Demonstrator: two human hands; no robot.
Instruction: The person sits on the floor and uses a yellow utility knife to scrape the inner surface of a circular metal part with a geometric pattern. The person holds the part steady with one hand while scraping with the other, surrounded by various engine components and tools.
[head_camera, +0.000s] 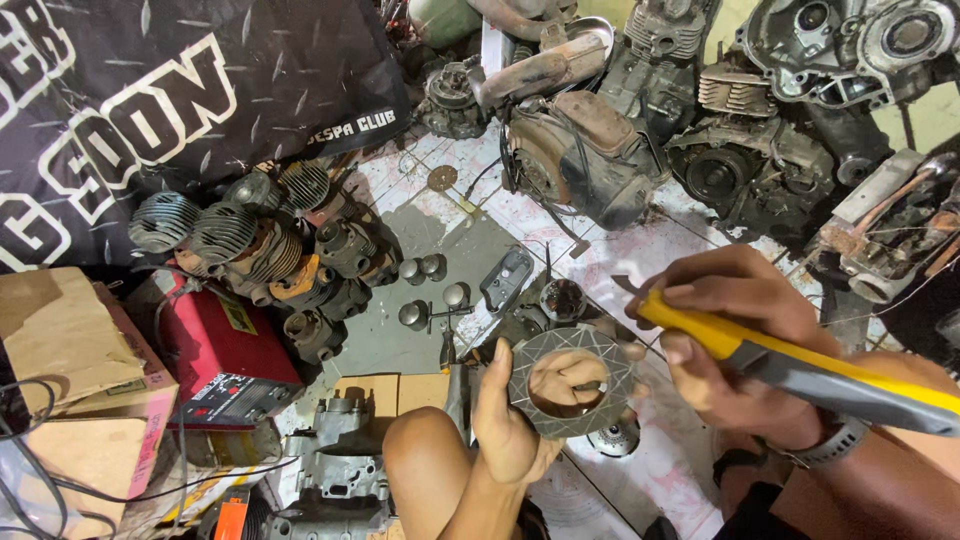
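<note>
Left hand gripping upright ring disc, right hand clasping yellow-handled tool, tip up-left.

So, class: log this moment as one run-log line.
left hand: holds ring-shaped disc | right hand: grips yellow-handled tool | floor: engine parts

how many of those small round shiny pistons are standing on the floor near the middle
4. Two pistons stand side by side by the finned cylinders; two sit lower, one left and one right. More may be hidden among the parts.
</note>
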